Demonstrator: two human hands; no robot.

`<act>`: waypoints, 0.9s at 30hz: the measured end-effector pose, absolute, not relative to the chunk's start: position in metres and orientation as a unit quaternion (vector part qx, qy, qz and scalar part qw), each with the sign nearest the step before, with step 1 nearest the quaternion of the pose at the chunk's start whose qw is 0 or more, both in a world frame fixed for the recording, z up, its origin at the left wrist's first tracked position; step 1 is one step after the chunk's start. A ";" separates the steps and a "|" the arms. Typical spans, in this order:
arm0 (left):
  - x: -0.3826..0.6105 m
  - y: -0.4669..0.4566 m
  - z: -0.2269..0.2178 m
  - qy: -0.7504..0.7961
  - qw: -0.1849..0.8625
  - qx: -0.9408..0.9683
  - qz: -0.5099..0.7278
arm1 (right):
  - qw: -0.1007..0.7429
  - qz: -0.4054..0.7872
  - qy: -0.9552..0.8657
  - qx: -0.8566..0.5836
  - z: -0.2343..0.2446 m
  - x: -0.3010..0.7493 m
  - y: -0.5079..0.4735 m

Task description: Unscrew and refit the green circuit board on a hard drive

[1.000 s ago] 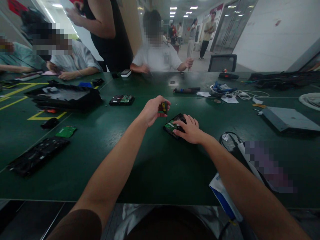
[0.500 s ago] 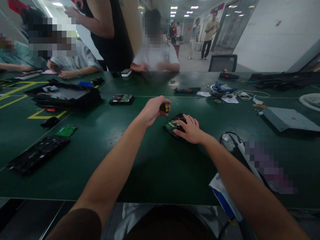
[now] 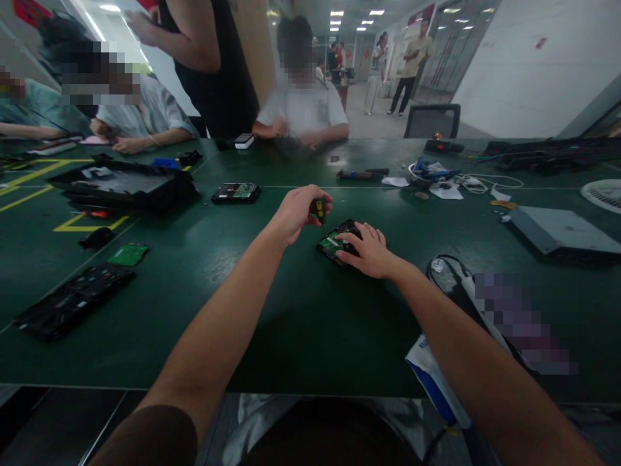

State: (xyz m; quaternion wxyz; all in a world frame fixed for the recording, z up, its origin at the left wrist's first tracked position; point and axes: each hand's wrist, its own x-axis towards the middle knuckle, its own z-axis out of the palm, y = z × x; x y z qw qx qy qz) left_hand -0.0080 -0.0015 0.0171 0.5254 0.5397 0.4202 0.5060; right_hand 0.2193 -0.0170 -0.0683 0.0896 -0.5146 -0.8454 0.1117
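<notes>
My left hand [image 3: 301, 212] is closed round a black-and-yellow screwdriver [image 3: 319, 210]. Its thin shaft points down at the left corner of a hard drive [image 3: 332, 243]; whether the tip touches cannot be made out. The drive is a black block with a green circuit board facing up, lying at an angle on the dark green table [image 3: 291, 323]. From the right, my right hand [image 3: 367, 251] grips the drive, thumb and fingers spread across its right part and hiding it.
Left lie a second hard drive [image 3: 237, 192], black trays [image 3: 126, 184], a green circuit board [image 3: 129, 254] and a long black panel [image 3: 75, 301]. Right are a grey metal box [image 3: 565, 230], tangled cables [image 3: 473, 184] and a blue-white bag [image 3: 429, 375]. A person [image 3: 303, 107] sits opposite.
The screwdriver's handle has turned in my left hand and shows more of its length below the fingers. My right hand stays on the drive. The person opposite has moved their hands.
</notes>
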 end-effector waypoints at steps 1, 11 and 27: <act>-0.007 -0.002 0.017 0.417 0.538 0.532 0.504 | 0.088 0.112 -0.845 -0.515 -0.068 0.219 -0.017; -0.004 -0.005 0.020 0.433 0.487 0.558 0.513 | 0.085 0.117 -0.846 -0.514 -0.065 0.219 -0.020; -0.007 -0.003 0.019 0.428 0.440 0.614 0.497 | 0.074 0.112 -0.846 -0.516 -0.065 0.218 -0.018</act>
